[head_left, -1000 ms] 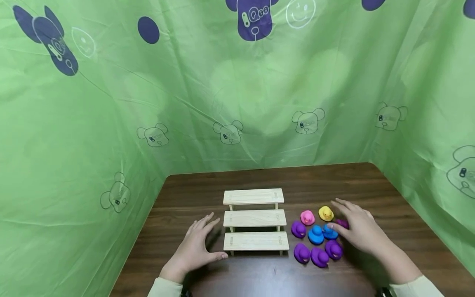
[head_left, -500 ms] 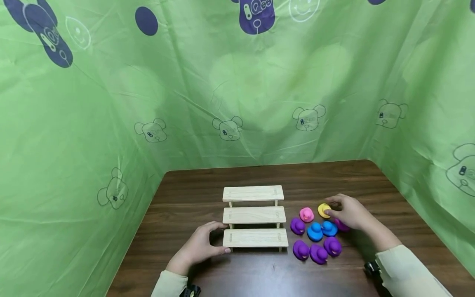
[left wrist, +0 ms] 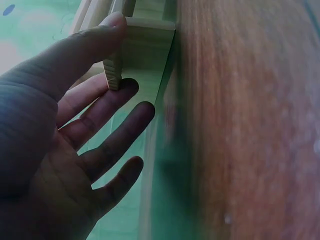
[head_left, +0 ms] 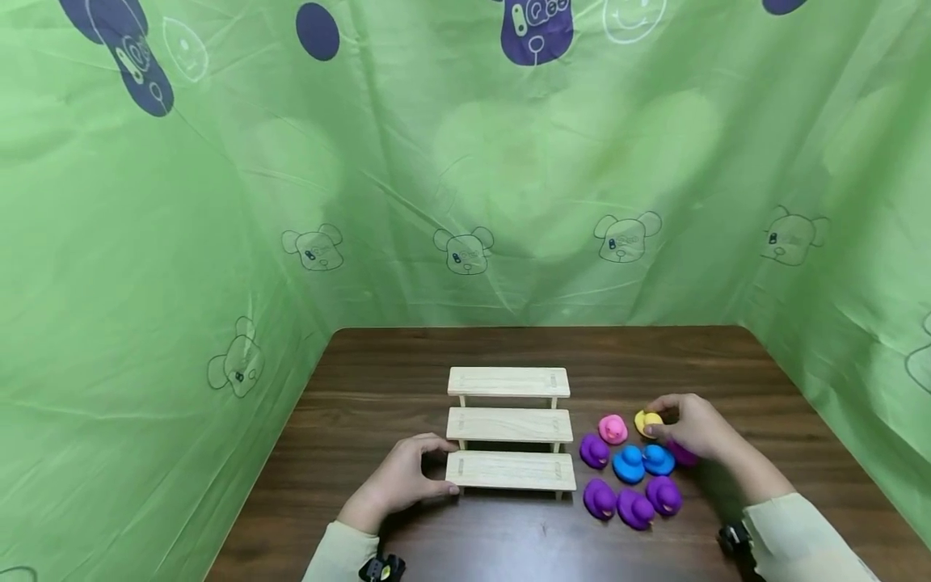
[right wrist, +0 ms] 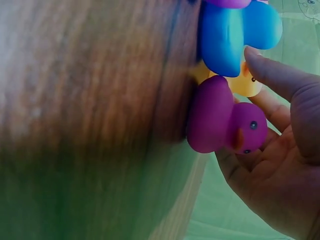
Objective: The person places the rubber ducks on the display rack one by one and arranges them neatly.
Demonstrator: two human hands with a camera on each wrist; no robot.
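Note:
Three pale wooden steps stand one behind another at mid-table; whether they are joined is unclear. My left hand [head_left: 402, 481] holds the left end of the front step [head_left: 511, 470], thumb at its near edge and fingers at its far side. In the left wrist view, the thumb lies by the board's end [left wrist: 114, 75], the lower fingers spread loose. My right hand [head_left: 692, 427] pinches a yellow rubber duck [head_left: 643, 420] between thumb and fingers. A magenta duck [right wrist: 212, 117] and a blue duck [right wrist: 222, 40] partly hide the yellow one in the right wrist view.
Right of the steps sit a pink duck [head_left: 613, 429], two blue ducks [head_left: 629, 465] and several purple ducks [head_left: 600, 499], close together. The brown table [head_left: 407, 364] is enclosed by green printed cloth [head_left: 407, 202] at the back and sides.
My left hand has moved right onto the front step's end. My right hand has come in over the yellow duck and taken hold of it; the duck has turned slightly. The head view has shifted.

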